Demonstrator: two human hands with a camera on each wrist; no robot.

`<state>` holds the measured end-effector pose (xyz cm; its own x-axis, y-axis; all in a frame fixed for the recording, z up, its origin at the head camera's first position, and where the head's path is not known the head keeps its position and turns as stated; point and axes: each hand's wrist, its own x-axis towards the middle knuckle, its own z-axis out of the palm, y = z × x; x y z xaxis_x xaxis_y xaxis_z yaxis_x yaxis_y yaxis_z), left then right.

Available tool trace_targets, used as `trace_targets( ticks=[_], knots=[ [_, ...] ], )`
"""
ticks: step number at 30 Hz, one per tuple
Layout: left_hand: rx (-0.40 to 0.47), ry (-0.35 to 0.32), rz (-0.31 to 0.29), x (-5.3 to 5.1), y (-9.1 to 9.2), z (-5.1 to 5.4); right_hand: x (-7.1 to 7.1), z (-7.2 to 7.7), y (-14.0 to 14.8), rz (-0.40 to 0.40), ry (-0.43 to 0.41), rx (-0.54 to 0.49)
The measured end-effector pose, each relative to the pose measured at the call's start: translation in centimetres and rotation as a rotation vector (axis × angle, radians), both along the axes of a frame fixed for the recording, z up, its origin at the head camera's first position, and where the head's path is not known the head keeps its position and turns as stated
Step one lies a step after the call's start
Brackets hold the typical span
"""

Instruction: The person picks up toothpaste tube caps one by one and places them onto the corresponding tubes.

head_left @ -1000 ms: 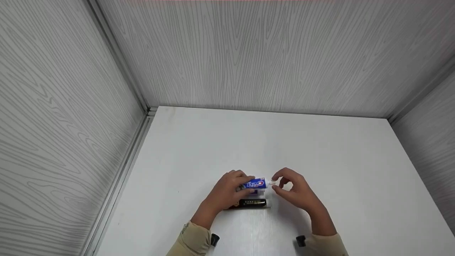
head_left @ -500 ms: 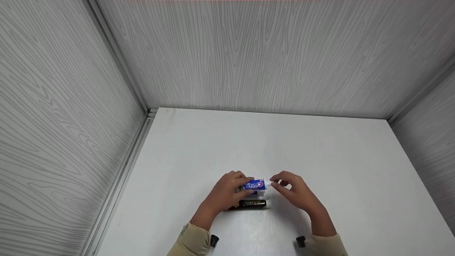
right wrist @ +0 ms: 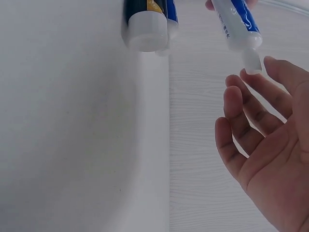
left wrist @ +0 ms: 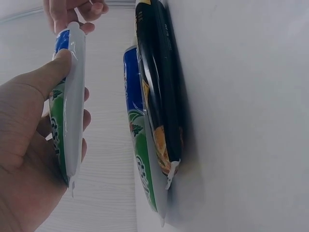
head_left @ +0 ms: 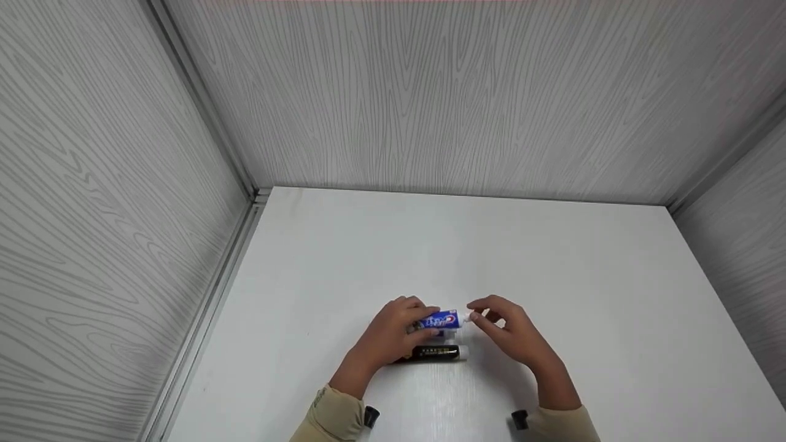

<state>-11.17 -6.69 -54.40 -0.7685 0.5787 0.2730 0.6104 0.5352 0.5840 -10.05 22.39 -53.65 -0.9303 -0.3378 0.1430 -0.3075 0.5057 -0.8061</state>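
Note:
My left hand (head_left: 393,328) holds a blue, green and white toothpaste tube (head_left: 443,319) above the table, thumb on one side and fingers on the other. The tube's white cap (right wrist: 251,60) points to the right. Thumb and index fingertip of my right hand (head_left: 513,328) pinch at the cap's end, while its other fingers are loosely bent. Below the left hand lies a black tube with a white cap (head_left: 436,353). Beside it, in the left wrist view, is a second blue and green toothpaste tube (left wrist: 140,145), mostly hidden by the hand in the head view.
The white tabletop (head_left: 344,245) stretches out around the hands. Grey wood-grain panels stand at the back (head_left: 405,92), at the left (head_left: 92,215) and at the right (head_left: 749,258).
My right hand's thumb and index finger have drawn in on the cap, with small shifts of the fingertips since. The left hand and the tube have stayed nearly still.

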Motion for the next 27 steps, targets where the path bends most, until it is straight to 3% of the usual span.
trace_targets(
  ticks=[10, 21, 27],
  knots=[
    [0.002, -0.018, 0.011, 0.14, -0.12, 0.10, -0.02, 0.02, 0.15, 0.033, 0.131, -0.040],
    [-0.003, -0.018, 0.017, 0.34, -0.13, 0.08, -0.11, 0.09, -0.11, 0.067, 0.150, -0.039],
    [-0.003, -0.028, 0.020, 0.39, -0.16, 0.11, -0.06, 0.06, -0.11, 0.058, 0.099, -0.023]
  ],
)
